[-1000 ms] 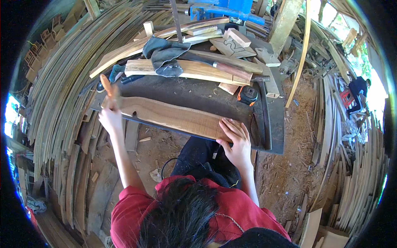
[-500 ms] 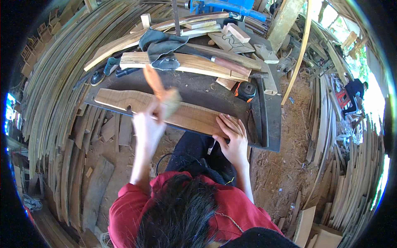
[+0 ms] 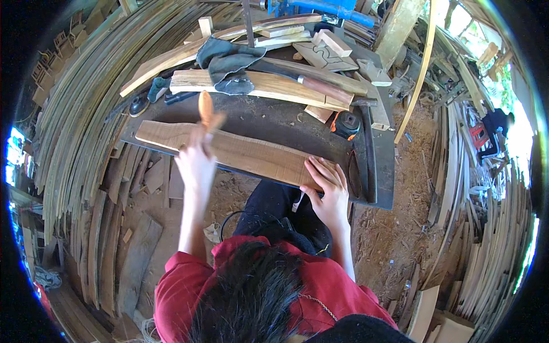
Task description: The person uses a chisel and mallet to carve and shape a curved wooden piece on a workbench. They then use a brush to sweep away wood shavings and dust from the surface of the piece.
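Note:
My left hand (image 3: 195, 166), blurred, holds a brush (image 3: 205, 108) with an orange handle over the left half of a long, wavy-edged wooden board (image 3: 257, 153) on a dark bench top (image 3: 269, 114). My right hand (image 3: 325, 191) grips the board near its right end, fingers on top, thumb at the near edge. Behind lie a pale plank (image 3: 274, 88), a dark rag (image 3: 223, 60), a wooden-handled tool (image 3: 320, 88) and an orange-and-black tape measure (image 3: 345, 124).
Stacked long boards (image 3: 97, 86) line the left, more strips (image 3: 492, 246) the right. A thin upright strip (image 3: 420, 74) stands past the bench's right side, near a concrete post (image 3: 397, 31). A blue machine (image 3: 309, 10) is behind; another person (image 3: 494, 128) is at far right.
My left hand with the brush swept rightward from the board's left end, then shifted slightly back leftward. My right hand stayed on the board's right end.

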The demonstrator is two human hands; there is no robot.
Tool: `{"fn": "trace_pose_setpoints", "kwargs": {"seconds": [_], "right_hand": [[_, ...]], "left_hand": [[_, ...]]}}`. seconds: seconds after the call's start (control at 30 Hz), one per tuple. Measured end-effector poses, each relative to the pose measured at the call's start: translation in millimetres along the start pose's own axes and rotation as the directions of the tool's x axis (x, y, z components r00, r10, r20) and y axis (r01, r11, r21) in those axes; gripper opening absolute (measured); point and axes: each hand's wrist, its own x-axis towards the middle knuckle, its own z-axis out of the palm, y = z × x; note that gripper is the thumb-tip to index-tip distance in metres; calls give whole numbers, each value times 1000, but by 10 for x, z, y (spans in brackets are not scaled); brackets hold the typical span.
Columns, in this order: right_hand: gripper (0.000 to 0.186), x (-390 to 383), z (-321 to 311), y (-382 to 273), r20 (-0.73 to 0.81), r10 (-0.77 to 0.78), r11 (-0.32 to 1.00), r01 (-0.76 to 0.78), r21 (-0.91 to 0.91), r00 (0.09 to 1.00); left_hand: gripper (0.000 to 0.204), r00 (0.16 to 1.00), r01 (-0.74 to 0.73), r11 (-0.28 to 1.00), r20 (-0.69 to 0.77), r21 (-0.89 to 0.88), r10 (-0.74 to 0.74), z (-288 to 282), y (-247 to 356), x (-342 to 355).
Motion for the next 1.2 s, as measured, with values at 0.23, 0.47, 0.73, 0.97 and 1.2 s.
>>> {"fn": "trace_pose_setpoints", "kwargs": {"seconds": [0.23,0.47,0.73,0.97,1.2], "right_hand": [[49,2,-36,-21,18,25,1000,-25,0,1000],[50,-5,1,-13,-10,4,1000,-4,23,1000],[50,3,-15,-20,-8,4,1000,-4,24,1000],[50,-2,-32,-6,0,12,1000,-12,14,1000],[49,-3,-24,-26,-21,-3,999,3,32,1000]], "left_hand": [[12,995,-71,952,44,-296,88,-183,139,-111],[21,920,185,946,-386,268,-71,-217,-1327,618],[14,997,-56,994,-51,94,61,41,-164,-49],[16,981,-177,948,36,-266,193,-181,286,-284],[13,957,80,961,-289,265,0,-174,-1292,507]]}}
